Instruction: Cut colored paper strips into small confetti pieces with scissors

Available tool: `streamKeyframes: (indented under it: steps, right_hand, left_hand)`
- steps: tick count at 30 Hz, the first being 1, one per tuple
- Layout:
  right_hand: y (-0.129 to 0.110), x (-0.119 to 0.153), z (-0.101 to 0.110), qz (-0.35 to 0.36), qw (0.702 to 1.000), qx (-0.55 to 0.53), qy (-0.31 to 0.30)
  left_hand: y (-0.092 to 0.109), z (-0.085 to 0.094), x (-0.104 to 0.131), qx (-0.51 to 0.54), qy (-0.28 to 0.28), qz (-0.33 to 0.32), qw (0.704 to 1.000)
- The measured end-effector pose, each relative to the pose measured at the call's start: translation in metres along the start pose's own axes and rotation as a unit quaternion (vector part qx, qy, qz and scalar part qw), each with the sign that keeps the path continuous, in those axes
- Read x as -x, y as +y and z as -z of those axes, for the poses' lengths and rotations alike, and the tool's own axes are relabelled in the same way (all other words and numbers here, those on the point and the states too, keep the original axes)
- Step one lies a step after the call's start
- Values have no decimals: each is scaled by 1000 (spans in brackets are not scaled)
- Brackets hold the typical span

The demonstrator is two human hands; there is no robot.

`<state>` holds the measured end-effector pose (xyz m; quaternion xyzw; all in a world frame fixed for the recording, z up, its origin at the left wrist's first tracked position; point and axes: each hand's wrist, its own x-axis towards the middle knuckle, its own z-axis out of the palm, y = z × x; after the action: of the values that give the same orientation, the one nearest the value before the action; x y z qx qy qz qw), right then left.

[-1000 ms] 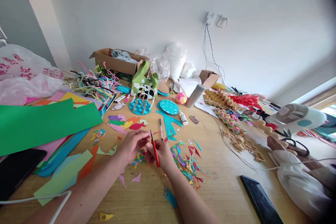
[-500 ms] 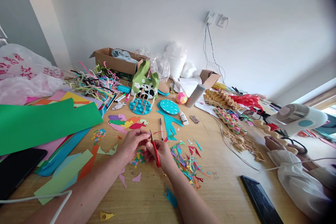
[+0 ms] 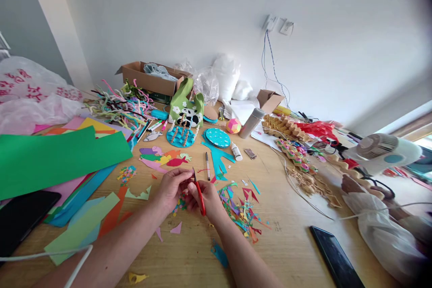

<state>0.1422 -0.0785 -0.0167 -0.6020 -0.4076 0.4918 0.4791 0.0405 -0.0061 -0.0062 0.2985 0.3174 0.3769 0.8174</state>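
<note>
My right hand (image 3: 209, 197) grips a pair of red-handled scissors (image 3: 201, 198), blades pointing up and away from me. Close against it, my left hand (image 3: 173, 186) is closed in a pinch near the blades; what its fingertips hold is too small and hidden to name. Small coloured paper dots (image 3: 178, 207) lie under and between the hands. To the right is a heap of mixed paper scraps (image 3: 241, 211). Beyond my left hand are coloured paper fish (image 3: 165, 156), and past the blades a pen (image 3: 207, 166) rests beside a blue paper tree trunk (image 3: 219, 156).
Coloured paper sheets (image 3: 60, 157) and a dark tablet-like device (image 3: 30, 216) lie left. A glue bottle (image 3: 236, 151), a grey flask (image 3: 251, 123) and a panda bag (image 3: 184, 108) stand farther back. At right are a phone (image 3: 334, 254), a white fan (image 3: 381, 150) and another person's hand (image 3: 351, 185).
My left hand and forearm have shifted slightly, covering more of the paper dots. The scissors in my right hand look almost unmoved. The other person's sleeve has moved a little.
</note>
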Motion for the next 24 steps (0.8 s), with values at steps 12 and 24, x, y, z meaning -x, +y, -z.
streamKeyframes:
  steps: [12,24]
  right_hand:
    - [-1,0,-1,-8,1000,-11,2]
    - [-2,-1,-1,-14,1000,-8,3]
  left_hand:
    - [3,-4,5,2,-9,-1,1000]
    - [2,-2,3,0,-13,-4,1000]
